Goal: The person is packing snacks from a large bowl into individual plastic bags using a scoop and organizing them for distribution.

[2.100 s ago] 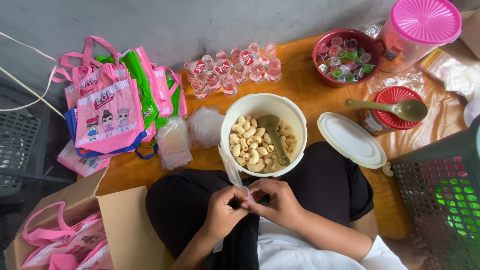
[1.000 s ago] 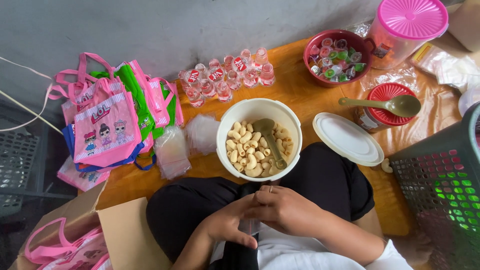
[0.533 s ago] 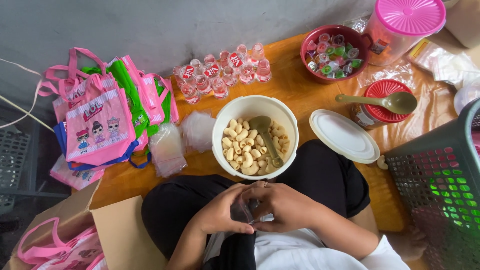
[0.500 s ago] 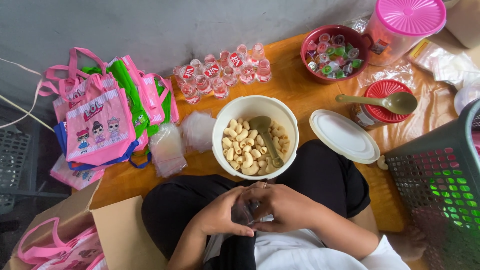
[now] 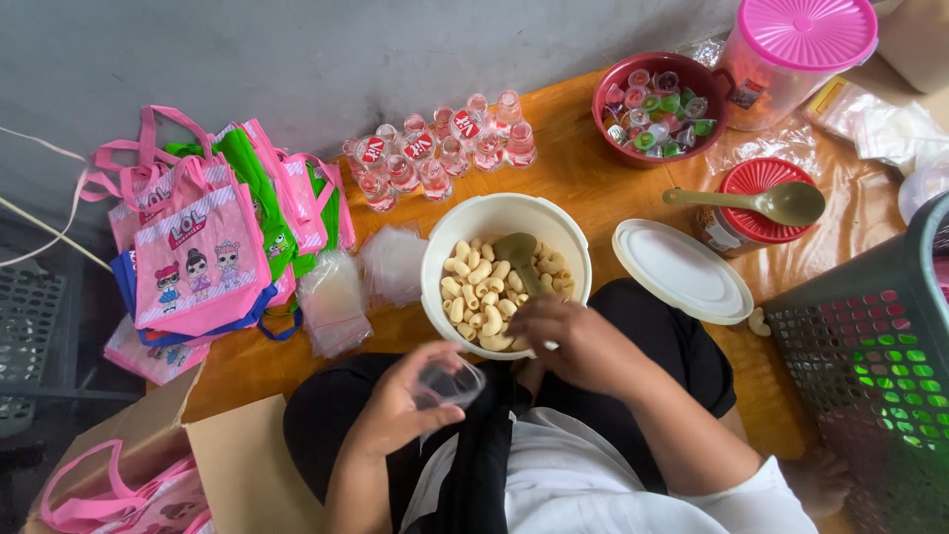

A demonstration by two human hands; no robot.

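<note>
My left hand holds a small clear plastic bag, its mouth held open, just below the white bowl. The bowl sits between my knees and is full of pale curled crackers, with an olive-green spoon lying in it. My right hand rests at the bowl's near rim, fingers curled down over the crackers; whether it grips the spoon's handle or some crackers is hidden.
A white lid lies right of the bowl. Behind are small sealed water cups, a maroon bowl of jelly cups, a pink-lidded tub and a red-lidded jar with a spoon. Pink and green tote bags, clear bags, a cardboard box left; grey basket right.
My hands were together in my lap working a clear bag. They have parted: the left now holds the bag open, and the right has moved up to the bowl's rim.
</note>
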